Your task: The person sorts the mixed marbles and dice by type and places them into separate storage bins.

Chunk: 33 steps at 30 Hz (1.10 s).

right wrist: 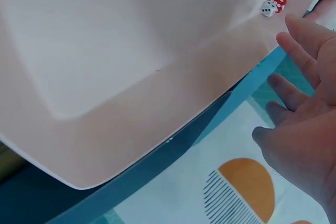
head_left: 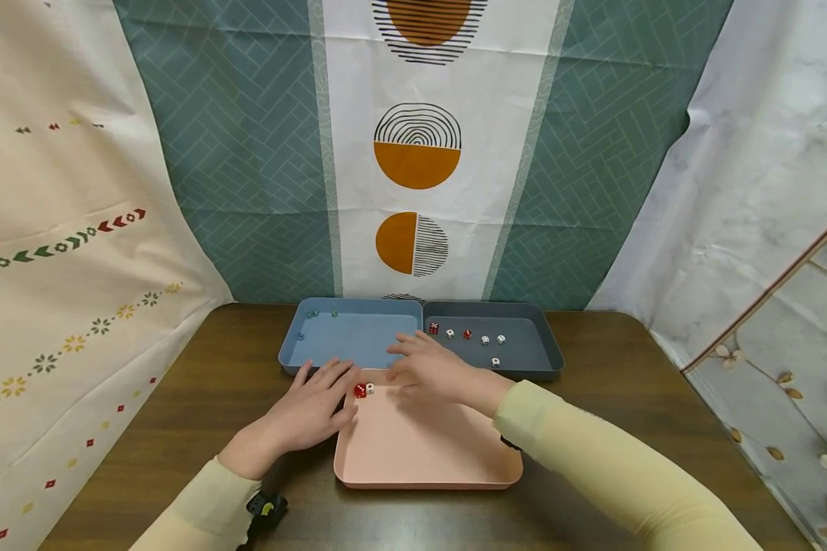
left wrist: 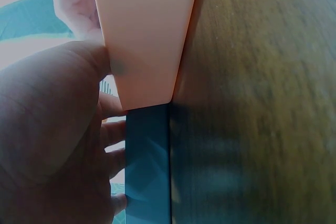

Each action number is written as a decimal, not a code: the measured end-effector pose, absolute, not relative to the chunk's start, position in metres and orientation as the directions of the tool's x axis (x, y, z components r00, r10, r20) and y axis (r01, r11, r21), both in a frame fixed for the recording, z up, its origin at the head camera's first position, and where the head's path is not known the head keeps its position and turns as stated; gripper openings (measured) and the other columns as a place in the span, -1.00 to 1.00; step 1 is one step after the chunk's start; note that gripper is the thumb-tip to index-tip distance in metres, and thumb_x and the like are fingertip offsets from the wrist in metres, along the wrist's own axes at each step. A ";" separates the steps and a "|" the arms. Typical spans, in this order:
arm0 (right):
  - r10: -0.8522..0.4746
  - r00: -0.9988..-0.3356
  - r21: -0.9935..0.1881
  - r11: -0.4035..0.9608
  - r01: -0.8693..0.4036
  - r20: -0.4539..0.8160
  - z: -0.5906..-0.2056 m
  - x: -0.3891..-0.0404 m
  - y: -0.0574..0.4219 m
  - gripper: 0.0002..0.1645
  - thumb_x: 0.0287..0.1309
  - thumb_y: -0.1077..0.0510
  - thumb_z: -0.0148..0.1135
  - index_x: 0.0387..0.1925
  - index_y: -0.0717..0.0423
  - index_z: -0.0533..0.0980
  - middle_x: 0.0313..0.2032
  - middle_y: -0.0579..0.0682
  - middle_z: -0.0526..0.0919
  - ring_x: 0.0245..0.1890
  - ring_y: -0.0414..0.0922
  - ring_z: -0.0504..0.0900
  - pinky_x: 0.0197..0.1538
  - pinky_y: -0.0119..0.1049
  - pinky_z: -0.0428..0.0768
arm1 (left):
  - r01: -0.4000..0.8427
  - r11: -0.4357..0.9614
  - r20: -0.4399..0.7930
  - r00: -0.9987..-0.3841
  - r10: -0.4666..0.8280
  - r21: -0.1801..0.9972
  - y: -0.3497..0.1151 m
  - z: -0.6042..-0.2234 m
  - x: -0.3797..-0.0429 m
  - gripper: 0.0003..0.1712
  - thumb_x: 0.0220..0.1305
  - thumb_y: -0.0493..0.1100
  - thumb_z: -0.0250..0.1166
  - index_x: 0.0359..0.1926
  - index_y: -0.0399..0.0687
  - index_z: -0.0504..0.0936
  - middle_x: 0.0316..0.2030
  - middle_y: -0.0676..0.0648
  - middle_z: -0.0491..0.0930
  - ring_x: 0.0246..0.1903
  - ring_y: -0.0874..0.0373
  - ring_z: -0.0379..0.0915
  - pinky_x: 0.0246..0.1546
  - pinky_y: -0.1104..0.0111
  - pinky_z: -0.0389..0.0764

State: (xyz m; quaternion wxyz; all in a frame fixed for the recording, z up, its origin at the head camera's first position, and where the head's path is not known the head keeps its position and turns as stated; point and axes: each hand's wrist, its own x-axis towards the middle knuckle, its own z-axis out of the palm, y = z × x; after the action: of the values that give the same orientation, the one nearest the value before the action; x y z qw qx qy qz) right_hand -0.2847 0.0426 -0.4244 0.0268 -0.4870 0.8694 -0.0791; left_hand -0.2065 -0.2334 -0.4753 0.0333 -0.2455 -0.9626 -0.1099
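A pink tray [head_left: 430, 451] lies in front of me, with a red die [head_left: 360, 391] and a white die [head_left: 370, 389] side by side in its far left corner. My left hand [head_left: 310, 413] is at that corner, fingers extended towards the light blue tray [head_left: 358, 333]. In the left wrist view its thumb lies along the pink tray's wall [left wrist: 147, 35]; whether it presses there I cannot tell. Over the pink tray's far edge hovers my right hand [head_left: 434, 371], its fingers loosely spread and holding nothing. The right wrist view shows its fingers [right wrist: 302, 59] near the two dice.
Behind the pink tray, the light blue tray holds a few small green pieces [head_left: 313, 314] and a bluish one [head_left: 300, 337]. Adjoining it, a dark blue-grey tray [head_left: 534, 360] contains several red and white dice [head_left: 485, 340]. Patterned cloths [head_left: 248, 153] hang around the wooden table [head_left: 606, 383].
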 end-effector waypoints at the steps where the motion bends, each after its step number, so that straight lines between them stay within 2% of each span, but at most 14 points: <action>1: -0.854 -0.520 -0.170 0.509 -0.844 0.025 -0.424 -0.285 0.041 -0.66 0.45 0.08 0.52 0.18 0.02 0.79 0.53 0.21 0.50 0.67 0.28 0.19 0.68 0.30 0.01 | 0.480 0.855 0.119 -0.877 0.466 0.195 -0.233 -0.475 -0.206 -0.25 0.69 0.07 0.22 0.69 -0.19 0.34 0.64 -0.28 0.28 0.65 -0.34 0.09 0.56 -0.46 -0.04; 14: -0.857 -0.514 -0.146 0.513 -0.846 -0.040 -0.423 -0.287 0.031 -0.62 0.49 0.10 0.49 0.26 0.00 0.76 0.55 0.18 0.48 0.69 0.23 0.17 0.69 0.27 -0.02 | 0.481 0.859 0.119 -0.877 0.466 0.177 -0.233 -0.472 -0.206 -0.25 0.69 0.07 0.23 0.68 -0.19 0.34 0.64 -0.29 0.29 0.65 -0.33 0.11 0.56 -0.46 -0.03; 18: -0.860 -0.506 -0.113 0.510 -0.853 -0.059 -0.425 -0.287 0.026 -0.50 0.51 0.08 0.46 0.40 -0.05 0.69 0.55 0.18 0.49 0.68 0.23 0.20 0.69 0.27 0.03 | 0.482 0.855 0.112 -0.876 0.469 0.191 -0.233 -0.473 -0.206 -0.25 0.69 0.07 0.22 0.68 -0.19 0.34 0.64 -0.29 0.28 0.65 -0.33 0.10 0.56 -0.47 -0.05; 21: -0.865 -0.496 -0.065 0.501 -0.863 -0.079 -0.427 -0.287 0.021 -0.37 0.55 0.04 0.42 0.56 -0.19 0.56 0.55 0.15 0.49 0.67 0.24 0.22 0.67 0.27 0.09 | 0.479 0.856 0.109 -0.878 0.466 0.197 -0.234 -0.474 -0.206 -0.24 0.69 0.07 0.22 0.69 -0.19 0.33 0.64 -0.29 0.28 0.66 -0.33 0.09 0.57 -0.46 -0.06; 25: -0.861 -0.496 -0.021 0.501 -0.865 -0.111 -0.429 -0.287 0.017 -0.18 0.52 -0.02 0.45 0.68 -0.34 0.38 0.59 0.12 0.44 0.67 0.23 0.22 0.67 0.27 0.11 | 0.482 0.856 0.118 -0.876 0.468 0.186 -0.234 -0.474 -0.207 -0.25 0.69 0.07 0.22 0.68 -0.18 0.35 0.64 -0.28 0.29 0.65 -0.32 0.11 0.56 -0.46 -0.04; 27: -0.854 -0.504 -0.011 0.509 -0.860 -0.127 -0.430 -0.287 0.015 -0.13 0.49 -0.03 0.47 0.70 -0.36 0.35 0.61 0.10 0.41 0.68 0.21 0.20 0.67 0.27 0.10 | 0.484 0.855 0.120 -0.875 0.469 0.183 -0.233 -0.473 -0.207 -0.26 0.69 0.07 0.22 0.68 -0.17 0.35 0.63 -0.27 0.29 0.65 -0.31 0.11 0.56 -0.46 -0.04; 33: -0.834 -0.528 0.015 0.533 -0.846 -0.158 -0.432 -0.284 0.012 -0.19 0.53 -0.09 0.43 0.68 -0.32 0.38 0.65 0.07 0.34 0.71 0.15 0.14 0.68 0.22 0.09 | 0.484 0.855 0.113 -0.875 0.471 0.188 -0.234 -0.473 -0.206 -0.24 0.69 0.07 0.23 0.69 -0.20 0.33 0.64 -0.28 0.28 0.65 -0.33 0.09 0.57 -0.46 -0.06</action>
State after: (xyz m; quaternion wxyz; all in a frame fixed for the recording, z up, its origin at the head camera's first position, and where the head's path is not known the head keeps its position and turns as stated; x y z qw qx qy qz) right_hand -0.2838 0.0121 -0.4318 0.0660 -0.4810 0.8731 0.0448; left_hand -0.2055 -0.2336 -0.4732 0.0314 -0.2479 -0.9625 -0.1058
